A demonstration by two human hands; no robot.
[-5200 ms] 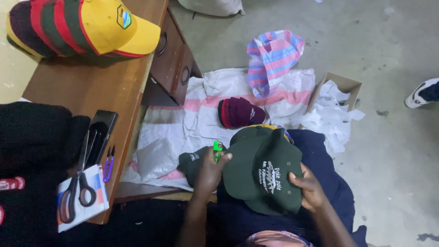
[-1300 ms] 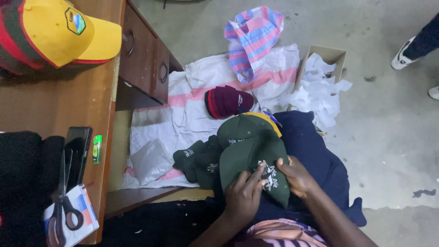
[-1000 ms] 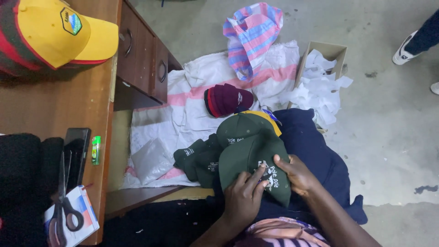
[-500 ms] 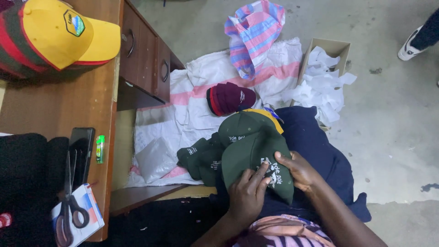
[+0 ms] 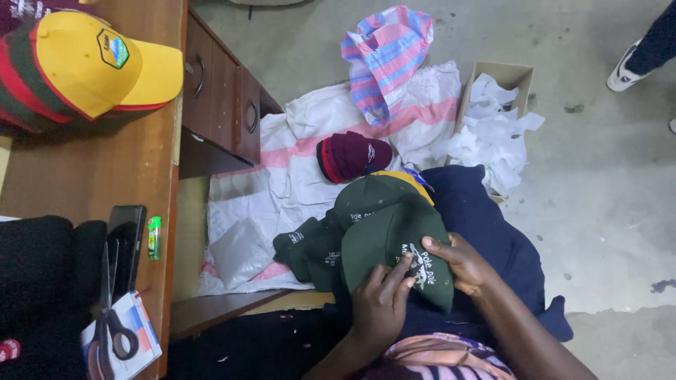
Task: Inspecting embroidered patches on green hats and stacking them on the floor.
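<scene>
A view from above of a seated person's lap, beside a brown wooden worktop (image 5: 91,190) that runs down the left of the picture. Both hands rest on a dark green cloth cap with white stitched lettering (image 5: 394,246), which lies on the person's lap over a dark navy cloth (image 5: 493,225). The left hand (image 5: 380,306) presses down on the cap's near side, fingers spread and reaching toward the lettering, not closed around anything. The right hand (image 5: 465,264) lies on the cap's right side, thumb on top beside the lettering and fingers curled at the edge; whether it pinches the fabric cannot be told. More dark green caps (image 5: 331,236) are stacked just behind and to the left of the held cap. On the floor beyond lie a white woven sack with pink stripes (image 5: 282,176), a maroon cap (image 5: 352,155) on it, a pink and blue striped bag (image 5: 384,60), and an open cardboard box of crumpled white paper (image 5: 493,112). At the far left corner of the worktop sits a yellow cap with a red and green striped side (image 5: 84,70). Near its front edge lie a black phone (image 5: 127,243), a small green lighter-like item (image 5: 153,237) and black-handled scissors (image 5: 109,324). Another person's white shoe (image 5: 623,70) shows at the top right.
</scene>
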